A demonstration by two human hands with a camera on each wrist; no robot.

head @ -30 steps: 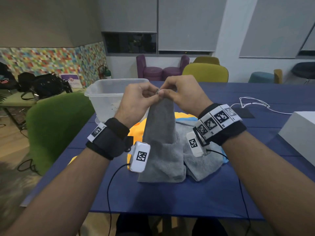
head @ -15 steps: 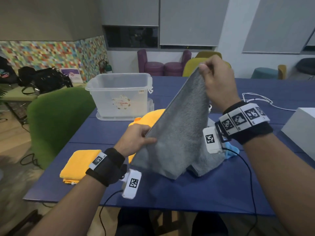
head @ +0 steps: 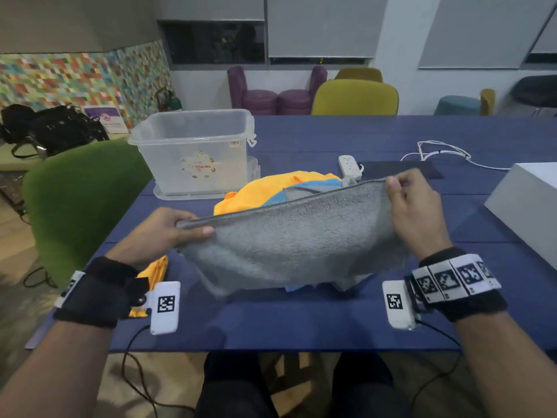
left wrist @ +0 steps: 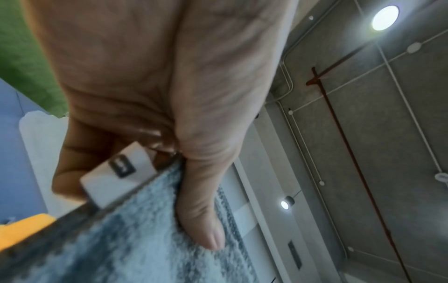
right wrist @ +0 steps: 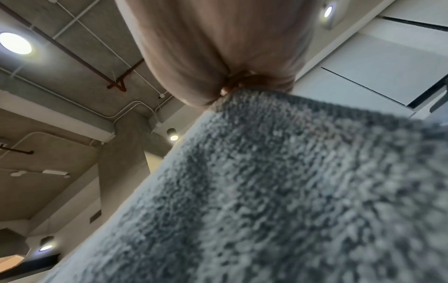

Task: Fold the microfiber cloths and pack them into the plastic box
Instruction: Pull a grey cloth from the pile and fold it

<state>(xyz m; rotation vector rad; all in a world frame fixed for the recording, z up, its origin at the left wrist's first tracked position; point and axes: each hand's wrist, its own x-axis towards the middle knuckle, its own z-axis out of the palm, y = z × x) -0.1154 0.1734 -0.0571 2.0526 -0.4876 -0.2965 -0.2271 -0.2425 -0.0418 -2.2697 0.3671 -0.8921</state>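
A grey microfiber cloth [head: 289,239] hangs stretched between my two hands above the blue table [head: 301,321]. My left hand [head: 180,229] pinches its left top corner, thumb over the fabric; the left wrist view shows the thumb [left wrist: 206,220] pressed on the grey cloth [left wrist: 121,239] beside a white label. My right hand [head: 398,191] pinches the right top corner, held slightly higher; the right wrist view shows that grey cloth [right wrist: 278,191] gathered under the fingers. The clear plastic box [head: 196,149] stands at the back left, open. A pile of orange and blue cloths [head: 271,188] lies behind the grey one.
A folded orange cloth [head: 153,273] lies near the left front edge, partly behind my left wrist. A white power strip [head: 349,165] and cable [head: 437,149] lie at the back right. A white box [head: 530,203] sits at the right edge. A green chair [head: 78,200] stands left of the table.
My hands have spread apart and come down; the grey cloth went from hanging bunched, then slanted, to stretched out wide between both top corners.
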